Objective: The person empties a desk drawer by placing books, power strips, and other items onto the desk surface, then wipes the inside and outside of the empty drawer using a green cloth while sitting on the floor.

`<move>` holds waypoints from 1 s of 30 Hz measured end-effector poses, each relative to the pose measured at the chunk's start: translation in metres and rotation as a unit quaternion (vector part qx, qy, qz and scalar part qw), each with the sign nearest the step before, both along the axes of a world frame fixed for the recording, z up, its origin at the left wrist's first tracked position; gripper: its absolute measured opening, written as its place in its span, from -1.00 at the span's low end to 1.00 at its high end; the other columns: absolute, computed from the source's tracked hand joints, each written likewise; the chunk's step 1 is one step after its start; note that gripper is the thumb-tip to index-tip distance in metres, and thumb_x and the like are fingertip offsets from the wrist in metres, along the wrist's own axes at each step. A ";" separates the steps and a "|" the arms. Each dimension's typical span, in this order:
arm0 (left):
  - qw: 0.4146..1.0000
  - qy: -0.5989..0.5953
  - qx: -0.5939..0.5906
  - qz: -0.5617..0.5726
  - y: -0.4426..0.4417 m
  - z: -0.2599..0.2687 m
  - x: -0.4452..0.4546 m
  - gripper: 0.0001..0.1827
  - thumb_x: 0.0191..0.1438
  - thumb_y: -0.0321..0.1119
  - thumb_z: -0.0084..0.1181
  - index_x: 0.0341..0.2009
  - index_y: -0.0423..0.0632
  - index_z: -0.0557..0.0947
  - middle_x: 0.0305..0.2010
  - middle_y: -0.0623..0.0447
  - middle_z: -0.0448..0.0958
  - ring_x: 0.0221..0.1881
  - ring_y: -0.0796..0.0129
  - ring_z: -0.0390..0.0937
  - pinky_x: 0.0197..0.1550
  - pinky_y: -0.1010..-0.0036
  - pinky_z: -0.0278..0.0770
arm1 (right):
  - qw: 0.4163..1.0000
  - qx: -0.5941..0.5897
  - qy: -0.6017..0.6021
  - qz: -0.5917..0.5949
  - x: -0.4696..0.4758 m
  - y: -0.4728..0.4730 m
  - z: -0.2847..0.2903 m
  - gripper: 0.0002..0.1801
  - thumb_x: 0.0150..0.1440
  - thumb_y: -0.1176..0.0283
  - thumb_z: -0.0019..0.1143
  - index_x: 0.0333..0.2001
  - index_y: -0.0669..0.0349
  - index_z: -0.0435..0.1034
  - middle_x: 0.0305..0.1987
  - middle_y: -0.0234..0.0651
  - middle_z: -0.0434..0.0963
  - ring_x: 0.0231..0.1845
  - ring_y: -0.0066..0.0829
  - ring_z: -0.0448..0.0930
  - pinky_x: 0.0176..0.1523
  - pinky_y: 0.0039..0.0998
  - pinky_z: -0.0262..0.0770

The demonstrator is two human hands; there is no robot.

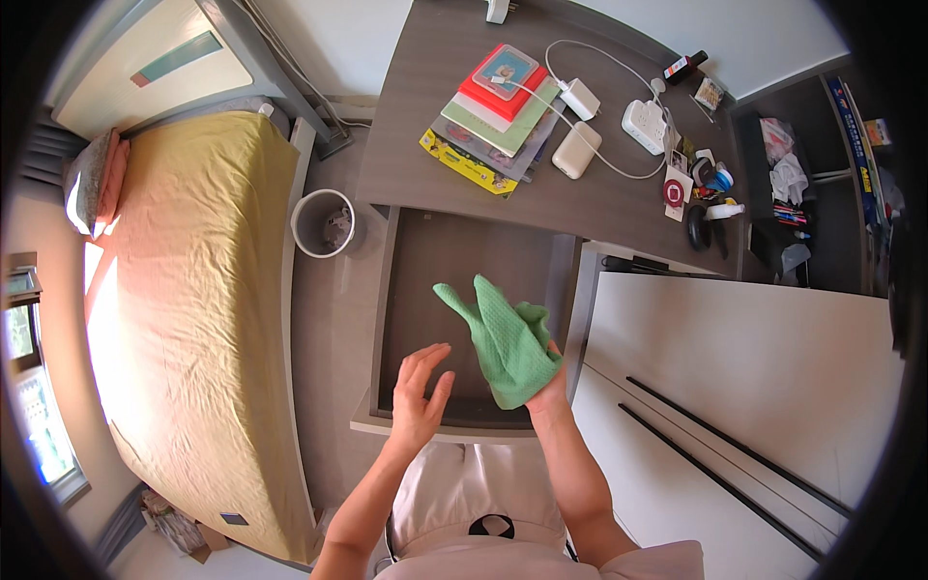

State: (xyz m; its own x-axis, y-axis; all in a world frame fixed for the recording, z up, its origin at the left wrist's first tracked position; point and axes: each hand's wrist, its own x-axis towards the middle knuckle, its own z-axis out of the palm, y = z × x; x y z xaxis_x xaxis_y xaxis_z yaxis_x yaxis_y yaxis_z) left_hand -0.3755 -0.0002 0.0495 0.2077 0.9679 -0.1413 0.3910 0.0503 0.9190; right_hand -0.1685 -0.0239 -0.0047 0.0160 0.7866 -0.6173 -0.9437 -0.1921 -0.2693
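A green textured cloth (511, 348) drapes over my right hand (552, 384), which grips it above the right part of a pulled-out drawer (464, 243). Most of the right hand's fingers are hidden under the folds, and two corners of the cloth point away from me. To the left, my left hand (423, 391) hovers over the drawer's near left corner with its fingers apart and nothing in them. The drawer's brown bottom shows around the cloth, and its front panel is close to my waist.
The desk (406, 152) beyond bears stacked books (464, 123), a power bank (577, 150), a charger (580, 99) and a power strip (644, 127) with a cable. A waste bin (324, 223) stands left, beside a bed (196, 312). White cabinet doors (739, 348) flank me on the right.
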 end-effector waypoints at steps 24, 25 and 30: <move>0.951 -0.213 -0.222 0.034 0.000 -0.017 -0.016 -0.56 0.31 -0.27 -0.07 0.21 -0.20 0.31 0.04 -0.11 0.45 0.09 0.32 0.39 0.15 0.44 0.31 | 0.760 0.197 -0.517 0.340 -0.059 0.013 0.019 -0.26 0.12 0.24 0.21 0.34 0.09 0.11 0.31 -0.12 0.24 0.35 -0.17 0.25 0.34 -0.28 0.15; 0.970 -0.165 -0.176 0.034 0.002 -0.014 -0.017 -0.54 0.30 -0.26 -0.07 0.21 -0.20 0.31 0.07 -0.14 0.43 0.11 0.26 0.38 0.16 0.39 0.31 | 0.762 0.190 -0.524 0.330 -0.059 0.014 0.016 -0.33 0.13 0.27 0.19 0.29 0.11 0.19 0.25 -0.11 0.31 0.29 -0.17 0.33 0.30 -0.29 0.20; 0.981 0.176 0.013 0.078 -0.012 -0.031 -0.053 -0.44 0.19 -0.26 0.04 0.24 -0.19 0.30 0.21 -0.24 0.31 0.21 -0.11 0.28 0.22 0.16 0.25 | 0.598 0.024 -0.789 0.135 -0.017 0.064 -0.017 -0.60 0.14 0.40 0.12 0.08 0.19 0.36 0.04 -0.04 0.39 0.02 -0.06 0.47 0.07 -0.21 0.39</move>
